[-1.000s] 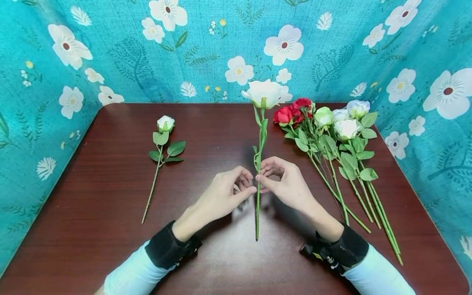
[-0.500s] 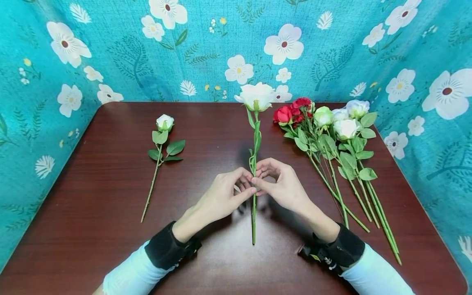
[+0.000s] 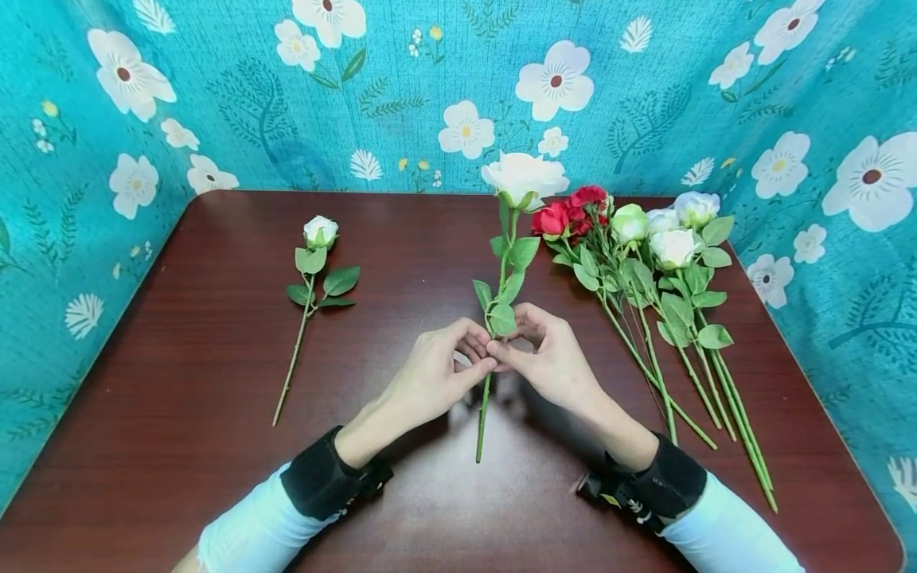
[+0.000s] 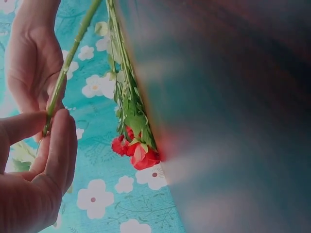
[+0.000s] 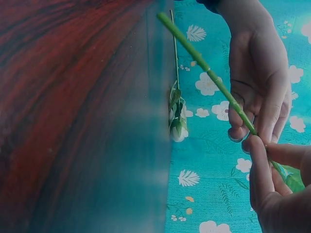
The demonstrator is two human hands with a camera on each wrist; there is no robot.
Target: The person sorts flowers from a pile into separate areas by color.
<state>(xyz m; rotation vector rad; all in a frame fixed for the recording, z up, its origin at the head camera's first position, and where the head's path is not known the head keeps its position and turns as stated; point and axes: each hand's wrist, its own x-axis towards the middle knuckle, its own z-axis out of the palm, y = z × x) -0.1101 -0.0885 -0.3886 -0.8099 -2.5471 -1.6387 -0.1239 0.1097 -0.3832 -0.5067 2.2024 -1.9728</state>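
Note:
A long-stemmed white flower (image 3: 524,177) stands over the middle of the dark wooden table (image 3: 179,446), its green stem (image 3: 483,414) running down toward me. My left hand (image 3: 444,370) and my right hand (image 3: 540,354) meet at the stem just below its leaves (image 3: 501,317), and both pinch it between thumb and fingertips. The left wrist view shows my left hand (image 4: 39,160) pinching the stem (image 4: 63,77), with the other hand behind. In the right wrist view my right hand (image 5: 277,179) pinches the stem (image 5: 209,73), and the other hand's fingers touch it just above.
A small white rosebud (image 3: 319,232) on a leafy stem lies alone at the left of the table. A bunch of red (image 3: 566,215) and pale green-white flowers (image 3: 662,235) lies at the right, stems toward me. Teal flowered cloth (image 3: 401,87) walls in the table.
The white flower has tilted so its head leans right and its stem end left. The stem has turned, so its leaves now face up and look broader. Both hands kept their pinch.

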